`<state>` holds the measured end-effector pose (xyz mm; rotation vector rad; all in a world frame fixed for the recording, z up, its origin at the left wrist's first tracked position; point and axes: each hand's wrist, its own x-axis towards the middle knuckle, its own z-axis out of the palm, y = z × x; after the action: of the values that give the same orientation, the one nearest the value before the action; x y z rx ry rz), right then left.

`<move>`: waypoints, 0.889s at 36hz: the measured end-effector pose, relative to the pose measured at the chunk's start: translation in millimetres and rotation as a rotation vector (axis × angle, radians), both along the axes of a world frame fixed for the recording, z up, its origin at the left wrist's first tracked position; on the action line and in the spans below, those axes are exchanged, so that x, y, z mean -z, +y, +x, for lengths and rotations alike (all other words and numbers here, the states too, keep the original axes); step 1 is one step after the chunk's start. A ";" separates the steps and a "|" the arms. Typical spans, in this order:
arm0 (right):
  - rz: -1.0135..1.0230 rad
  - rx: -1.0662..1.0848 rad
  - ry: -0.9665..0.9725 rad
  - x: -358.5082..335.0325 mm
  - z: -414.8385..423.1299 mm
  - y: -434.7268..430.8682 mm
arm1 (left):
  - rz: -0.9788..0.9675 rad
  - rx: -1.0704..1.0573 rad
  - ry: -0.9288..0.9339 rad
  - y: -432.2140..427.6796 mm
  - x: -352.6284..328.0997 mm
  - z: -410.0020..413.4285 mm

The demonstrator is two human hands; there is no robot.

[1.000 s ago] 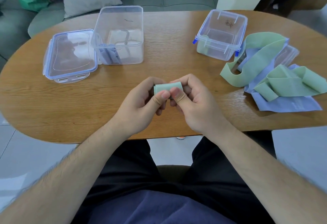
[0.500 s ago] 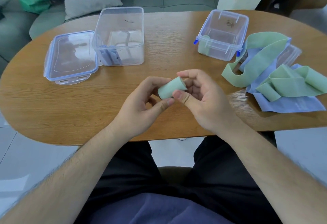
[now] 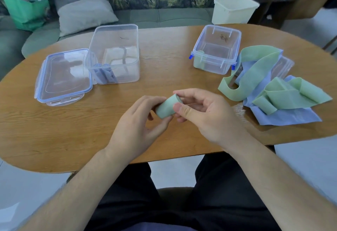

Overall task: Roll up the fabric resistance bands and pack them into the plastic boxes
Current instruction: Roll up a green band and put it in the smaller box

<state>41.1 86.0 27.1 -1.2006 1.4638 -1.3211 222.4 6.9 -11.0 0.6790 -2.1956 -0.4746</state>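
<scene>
While the left hand (image 3: 136, 123) cups the rolled green band (image 3: 165, 110) over the table (image 3: 164, 66), right hand (image 3: 209, 115) pinching its far end — thumb on top.

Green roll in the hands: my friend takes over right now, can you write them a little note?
Left hand and right hand: both hold the rolled green band above the table.
Done: blue rolls sit in the big box; something green shows in the small box.
Left to do: pack this roll, then roll the loose green bands and blue bands lying at the right.
</scene>
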 end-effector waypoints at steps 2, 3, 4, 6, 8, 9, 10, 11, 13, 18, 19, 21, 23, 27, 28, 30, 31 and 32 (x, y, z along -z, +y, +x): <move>0.030 -0.004 -0.056 -9.1 -7.8 0.3 | -0.004 -0.006 0.019 -0.6 -1.0 -8.0; 0.040 -0.004 -0.087 -13.3 -12.2 0.0 | 0.002 -0.011 0.035 -0.8 -1.7 -12.9; 0.047 0.001 -0.104 -17.2 -17.0 -1.1 | 0.013 -0.014 0.052 -1.4 -2.2 -18.5; 0.066 0.024 -0.093 -24.1 -26.9 -6.1 | 0.034 -0.004 0.079 -4.9 -3.0 -30.5; 0.086 0.044 -0.037 -31.8 -38.7 -13.5 | 0.050 0.022 0.092 -13.4 -2.3 -45.9; 0.097 0.052 0.007 -37.2 -45.0 -17.8 | 0.066 0.032 0.099 -19.0 -1.0 -55.1; 0.110 0.067 0.059 -43.4 -52.3 -23.0 | 0.090 0.037 0.109 -25.3 0.7 -65.1; 0.118 0.089 0.113 -50.9 -60.4 -28.8 | 0.112 0.033 0.120 -32.0 3.3 -75.6; 0.121 0.144 0.232 -66.9 -79.5 -43.4 | 0.107 0.013 0.121 -46.6 9.6 -97.6; 0.166 0.260 0.584 -87.4 -135.9 -100.2 | -0.014 -0.080 0.007 -81.7 33.0 -151.5; 0.192 0.266 0.632 -87.5 -145.3 -112.5 | -0.033 -0.095 -0.025 -86.8 36.8 -159.5; 0.265 0.256 0.699 -82.0 -160.5 -135.2 | -0.079 -0.114 -0.070 -96.0 42.3 -172.1; 0.350 0.221 0.714 -70.6 -171.6 -152.8 | -0.116 -0.140 -0.090 -105.4 44.9 -180.9; 0.483 0.122 0.775 -48.9 -181.2 -174.8 | -0.158 -0.163 -0.122 -117.6 48.3 -188.8; 0.499 0.103 0.788 -45.2 -181.9 -178.0 | -0.166 -0.164 -0.123 -118.9 49.1 -189.2; 0.509 0.087 0.757 -38.9 -183.4 -183.0 | -0.176 -0.168 -0.125 -119.4 50.0 -189.5; 0.511 0.080 0.755 -36.5 -183.2 -184.3 | -0.175 -0.170 -0.129 -119.0 49.4 -189.4; 0.516 0.070 0.762 -34.8 -182.7 -185.0 | -0.172 -0.170 -0.135 -118.7 49.2 -189.6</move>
<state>-141.6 -99.0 61.9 -1.3562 2.2170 -0.4435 32.9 -111.8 -60.2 0.8157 -2.2484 -0.1545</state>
